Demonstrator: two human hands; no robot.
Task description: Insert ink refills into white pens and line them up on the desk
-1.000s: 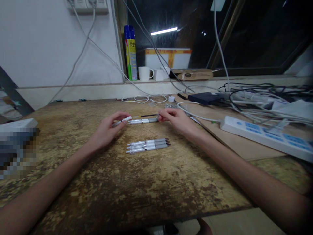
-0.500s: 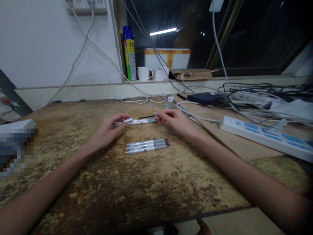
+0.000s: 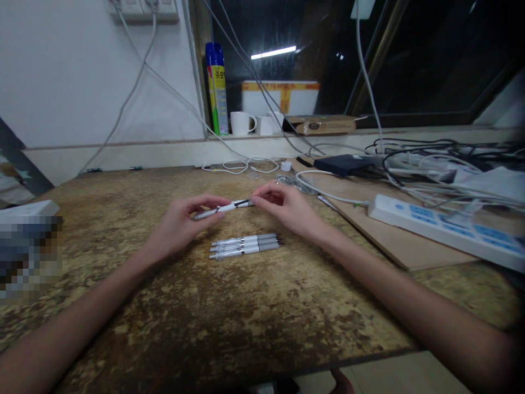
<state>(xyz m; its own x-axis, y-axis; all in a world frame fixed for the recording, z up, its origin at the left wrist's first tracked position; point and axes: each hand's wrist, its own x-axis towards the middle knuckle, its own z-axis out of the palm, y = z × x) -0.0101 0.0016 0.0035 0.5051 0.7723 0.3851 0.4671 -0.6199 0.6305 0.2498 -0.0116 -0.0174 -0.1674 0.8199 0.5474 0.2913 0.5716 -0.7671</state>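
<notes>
My left hand [image 3: 192,219] is closed around a white pen barrel [image 3: 225,208], thumb in front and fingers behind, the barrel tilted slightly up to the right. A dark pen refill [image 3: 243,202] runs from the barrel's right end to my right hand [image 3: 283,205], whose thumb and forefinger pinch its far end. Part of the refill is inside the barrel. Another pen lies just behind, mostly hidden by the hands. Nearer to me, several white and grey click pens [image 3: 246,246] lie side by side on the worn wooden table [image 3: 229,317], their dark tips pointing right.
On the right a white power strip [image 3: 443,227] rests on a brown board [image 3: 394,235], with tangled cables behind it. White cable [image 3: 233,164] loops along the table's back. A spray can [image 3: 217,90] and white mug [image 3: 241,123] stand on the sill.
My right hand has moved left, and the refill has gone mostly into the barrel. My left hand has shifted a little right and nearer with the barrel.
</notes>
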